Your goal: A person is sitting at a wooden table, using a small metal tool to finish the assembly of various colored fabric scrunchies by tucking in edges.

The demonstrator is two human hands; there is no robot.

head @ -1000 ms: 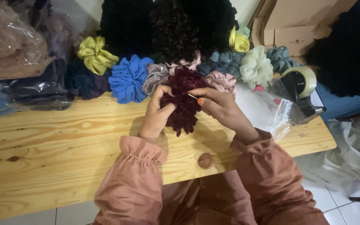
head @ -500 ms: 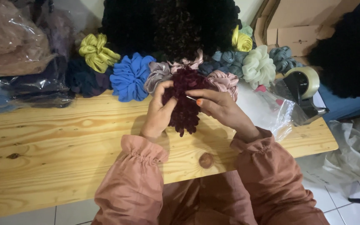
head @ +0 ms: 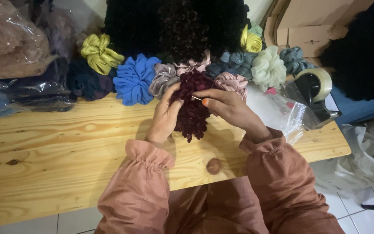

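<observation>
Across the lower two thirds of the frame, a pale wooden table [head: 44, 156], edge running left to right. Along its far side, upper centre, a heap of dark curly scrunchies [head: 174, 26], with a row of coloured ones below: yellow-green scrunchie [head: 98, 52] upper left, blue scrunchie [head: 135, 78] just right of it, pale green scrunchie [head: 267, 67] upper right. At right, a tape dispenser [head: 317, 89] beside crumpled clear plastic bags [head: 282, 112]. Far left, bagged fabric [head: 9, 52].

At centre, the maroon scrunchie [head: 192, 106], held just above the table between both hands, long axis near vertical in the frame, lower ruffles hanging toward the table edge. Left hand [head: 165, 115] curled around its left side, fingers closed into the folds. Right hand [head: 226, 104] on its upper right, thumb and forefinger pinched shut on a thin needle [head: 197, 98] lying roughly level, tip pointing left into the fabric. Both hands touching the scrunchie; right hand higher, left hand lower and bearing it.
</observation>
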